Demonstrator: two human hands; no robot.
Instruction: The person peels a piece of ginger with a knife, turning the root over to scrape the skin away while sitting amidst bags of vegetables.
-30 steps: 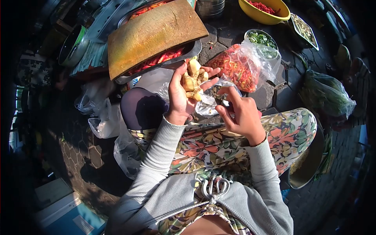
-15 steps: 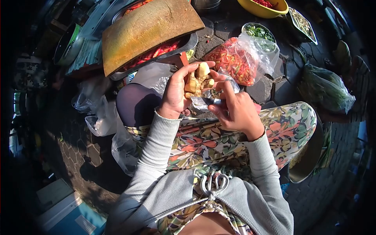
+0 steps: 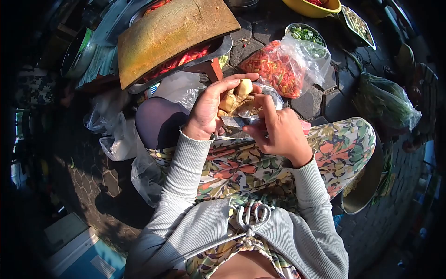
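Note:
My left hand (image 3: 203, 110) is wrapped around a knobbly piece of ginger (image 3: 227, 102), its thumb and fingers along the sides. Pale yellow patches without skin show on the ginger. My right hand (image 3: 284, 136) grips a small knife (image 3: 237, 122), whose blade lies just under the ginger; whether it touches cannot be made out. The knife's handle is mostly hidden in my fingers. Below the ginger, above my lap, part of a plastic bag with brownish bits is visible. A clear bag of red and orange chillies (image 3: 272, 67) lies just beyond my hands.
A curved wooden board (image 3: 176, 37) rests over a tray of red chillies (image 3: 186, 58) at upper left. A bowl of chopped green onions (image 3: 304, 35), a yellow bowl (image 3: 316, 10) and a tray (image 3: 357, 25) stand beyond. Bagged greens (image 3: 388, 102) lie right, plastic bags (image 3: 116, 139) left.
The ginger has turned a little in my left hand, and its lower right knobs are now less visible. My right hand and the knife have shifted slightly.

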